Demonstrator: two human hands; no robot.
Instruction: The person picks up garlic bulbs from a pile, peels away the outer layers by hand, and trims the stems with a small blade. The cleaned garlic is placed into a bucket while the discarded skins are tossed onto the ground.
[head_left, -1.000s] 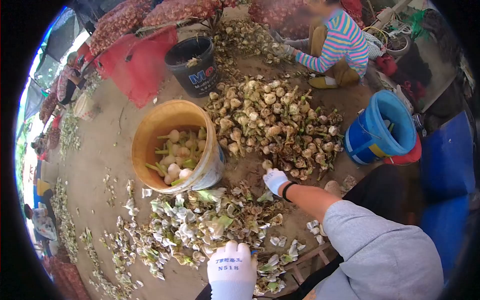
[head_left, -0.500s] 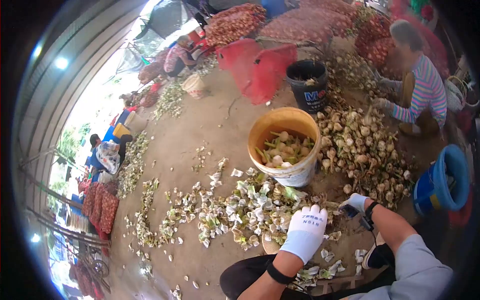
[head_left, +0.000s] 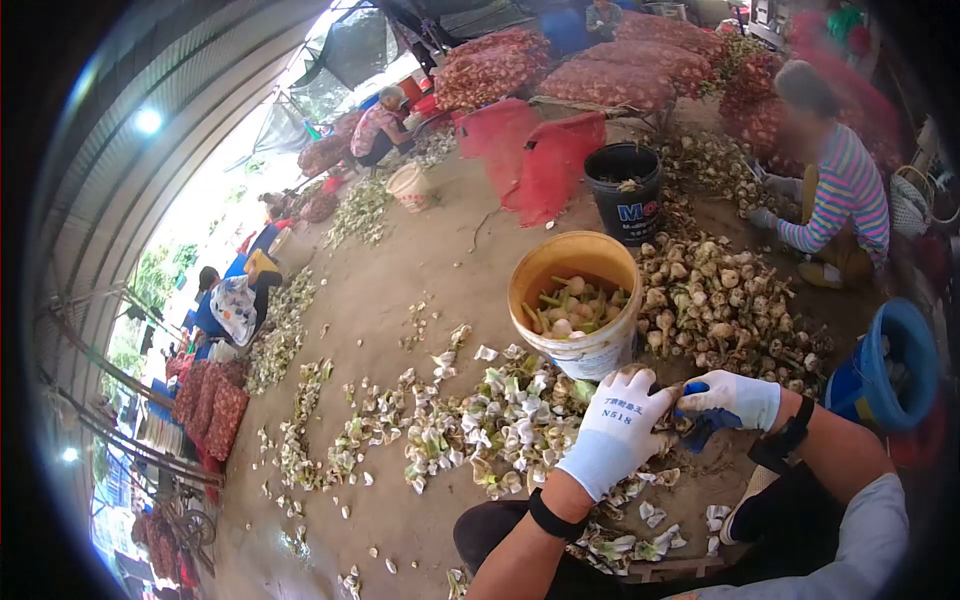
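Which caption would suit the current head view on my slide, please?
Gloved left hand and right hand close together near a garlic heap and yellow bucket.

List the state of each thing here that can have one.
White-gloved left hand: fingers curled
White-and-blue-gloved right hand: fingers bent
Round yellow-lined plastic bucket: upright, open, partly filled
Round black plastic bucket: upright, open
Round blue plastic bucket: open
Brownish round garlic bulbs: heaped loose
Red mesh sacks: filled
Round white lamp: lit
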